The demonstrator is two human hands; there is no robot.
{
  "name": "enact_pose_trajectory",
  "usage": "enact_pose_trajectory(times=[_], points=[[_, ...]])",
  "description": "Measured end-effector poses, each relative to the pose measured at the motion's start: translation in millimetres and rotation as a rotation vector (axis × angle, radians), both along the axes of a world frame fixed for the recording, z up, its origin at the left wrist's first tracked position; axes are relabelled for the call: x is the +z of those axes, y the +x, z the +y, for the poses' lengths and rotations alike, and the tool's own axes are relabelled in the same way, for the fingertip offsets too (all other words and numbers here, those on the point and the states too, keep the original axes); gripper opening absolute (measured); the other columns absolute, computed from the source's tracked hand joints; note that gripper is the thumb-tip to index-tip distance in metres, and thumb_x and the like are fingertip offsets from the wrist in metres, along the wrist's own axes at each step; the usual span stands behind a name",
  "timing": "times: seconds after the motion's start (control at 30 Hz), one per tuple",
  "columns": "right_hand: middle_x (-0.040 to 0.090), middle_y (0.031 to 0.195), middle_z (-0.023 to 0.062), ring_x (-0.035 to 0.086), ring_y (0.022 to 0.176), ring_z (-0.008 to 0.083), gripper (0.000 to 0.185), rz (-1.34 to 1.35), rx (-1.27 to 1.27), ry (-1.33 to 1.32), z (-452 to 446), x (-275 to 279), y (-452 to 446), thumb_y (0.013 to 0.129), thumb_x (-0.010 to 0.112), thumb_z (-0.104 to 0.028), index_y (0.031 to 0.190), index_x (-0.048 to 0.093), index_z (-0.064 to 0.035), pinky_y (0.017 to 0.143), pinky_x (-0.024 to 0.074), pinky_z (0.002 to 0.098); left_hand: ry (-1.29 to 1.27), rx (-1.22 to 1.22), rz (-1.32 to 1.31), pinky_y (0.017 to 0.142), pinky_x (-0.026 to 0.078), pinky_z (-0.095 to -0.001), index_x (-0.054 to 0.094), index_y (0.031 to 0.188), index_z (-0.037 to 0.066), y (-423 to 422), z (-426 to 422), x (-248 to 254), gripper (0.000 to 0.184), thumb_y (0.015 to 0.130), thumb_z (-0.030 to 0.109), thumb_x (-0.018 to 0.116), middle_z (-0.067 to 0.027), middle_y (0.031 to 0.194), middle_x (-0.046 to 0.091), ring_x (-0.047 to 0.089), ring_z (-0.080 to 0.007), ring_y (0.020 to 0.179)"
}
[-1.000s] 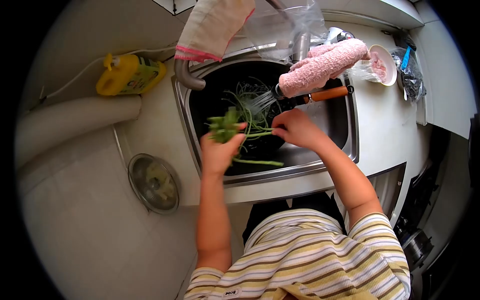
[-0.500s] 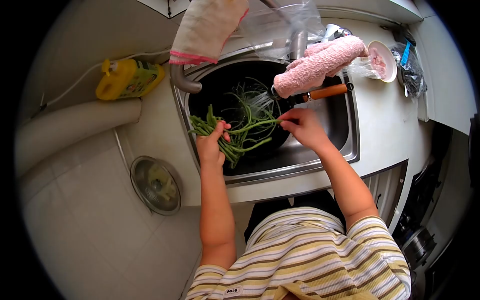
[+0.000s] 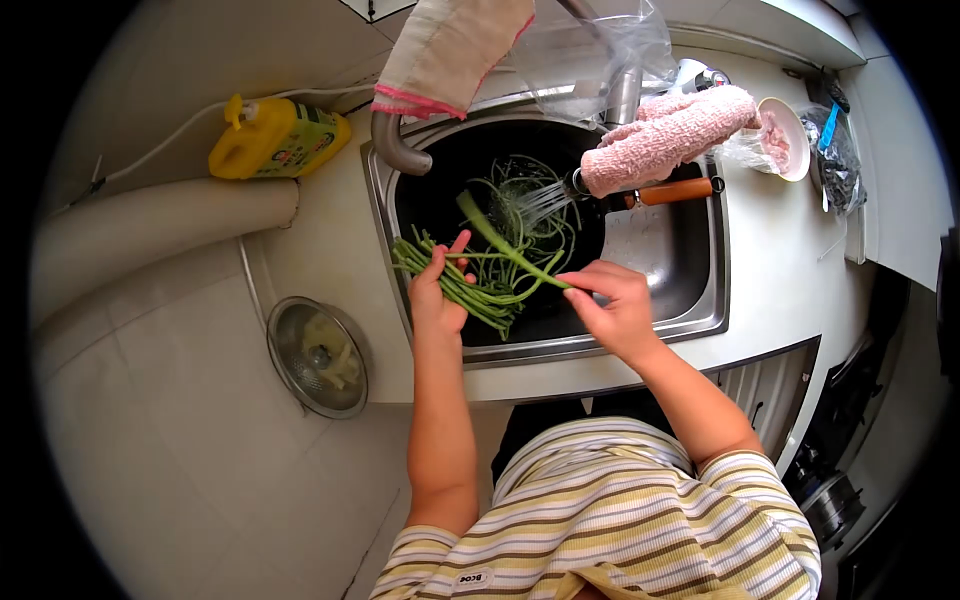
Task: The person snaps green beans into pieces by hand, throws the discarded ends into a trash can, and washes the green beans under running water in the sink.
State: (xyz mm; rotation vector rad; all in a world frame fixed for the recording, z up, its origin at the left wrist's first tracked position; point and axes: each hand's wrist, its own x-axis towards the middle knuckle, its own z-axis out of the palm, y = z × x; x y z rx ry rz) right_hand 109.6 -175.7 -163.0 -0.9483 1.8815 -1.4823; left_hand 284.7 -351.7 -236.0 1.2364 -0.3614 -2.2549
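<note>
My left hand [image 3: 440, 290] is wrapped round a bunch of long green beans [image 3: 485, 305] over the near left part of the sink. Between the thumb and fingers of my right hand [image 3: 610, 303] is the end of a bean strand [image 3: 525, 262], which stretches up and left, its far part smeared by motion. More long beans [image 3: 570, 225] lie in the dark pan or basin in the sink [image 3: 715, 300]. Water [image 3: 543, 203] sprays over them from a faucet head beneath a pink towel [image 3: 670, 140]. A wooden handle [image 3: 675, 191] sticks out over the sink's right side.
A yellow jug [image 3: 280, 138] stands left of the sink, above a thick pipe [image 3: 170, 222]. A metal strainer [image 3: 318, 357] with pale scraps hangs lower left. A cloth [image 3: 455, 55] drapes over a curved pipe. At right are a bowl of pale pink food [image 3: 795, 150] and a dark bag [image 3: 843, 165].
My right hand has shifted slightly down with a bean end, and the strand now swings up and left. My left hand still grips the bunch. The whole view has shifted a little.
</note>
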Motion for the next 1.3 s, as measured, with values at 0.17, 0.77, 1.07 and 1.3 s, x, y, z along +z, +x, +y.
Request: enact_pose_trajectory(times=[0.17,0.77,1.07,1.3], points=[[0.058,0.065,0.0125,0.058,0.061,0.0279,0.012,0.122,0.092,0.006,-13,-30,20,0.069,0.062,0.002,0.080,0.066,0.0008,0.055,0.0466,0.0343,-0.020,-0.026,0.133,0.072,0.050,-0.0349,0.056,0.092,0.007,-14,11,8,0.018,0.093,0.024,0.048,-0.0143,0.126,0.051,0.052,-0.0268,0.110],[0.056,0.074,0.0100,0.058,0.062,0.0224,0.024,0.154,0.193,-0.154,-90,-23,20,0.065,0.072,-0.005,0.088,0.065,-0.0016,0.055,0.0460,0.0301,-0.488,-0.295,-0.074,0.069,0.048,-0.0273,0.056,0.102,0.001,-23,40,33,0.027,0.077,0.000,0.067,-0.0047,0.092,0.059,0.057,-0.0152,0.081],[0.060,0.072,0.0089,0.060,0.059,0.0176,0.010,-0.050,0.146,0.024,-81,-10,20,0.066,0.070,0.000,0.075,0.065,0.0004,0.053,0.0472,0.0269,-0.482,-0.491,-0.153,0.065,0.049,-0.0247,0.059,0.102,0.001,-10,35,36,0.029,0.074,-0.003,0.067,-0.0035,0.091,0.062,0.059,-0.0123,0.078],[0.064,0.087,0.0070,0.061,0.073,0.0110,0.021,-0.720,0.189,0.082,-69,-72,14,0.081,0.061,-0.007,0.100,0.065,0.0001,0.069,0.0494,0.0238,-0.618,-0.439,-0.011,0.076,0.048,-0.0370,0.056,0.095,0.004,31,17,30,0.015,0.083,0.012,0.061,-0.0053,0.076,0.059,0.060,-0.0199,0.070]])
